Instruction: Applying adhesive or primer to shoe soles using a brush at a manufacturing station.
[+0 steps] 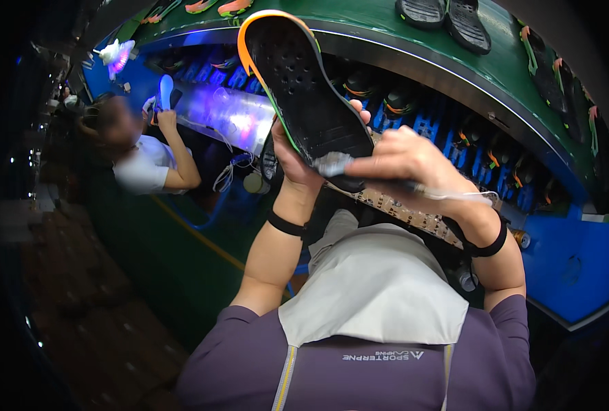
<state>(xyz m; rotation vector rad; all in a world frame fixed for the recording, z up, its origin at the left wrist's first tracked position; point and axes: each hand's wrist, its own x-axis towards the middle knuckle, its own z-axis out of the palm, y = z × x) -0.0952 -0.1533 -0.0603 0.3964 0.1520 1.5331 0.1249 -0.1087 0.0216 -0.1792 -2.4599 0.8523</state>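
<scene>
A shoe sole with a black inner face and an orange and green rim tilts up in front of me. My left hand is closed round it from below near the narrower end, with fingertips showing past its right edge. My right hand grips a brush with pale bristles, one finger stretched along it. The bristles touch the sole's inner face near the end closest to me. Motion smears the brush's handle, and part of it is hidden by the hand.
Beyond my hands runs a green conveyor belt with a metal edge, carrying black soles. Under it are blue racks of more soles. To the left, a co-worker handles a sole beside a shiny metal surface. A blue panel stands at right.
</scene>
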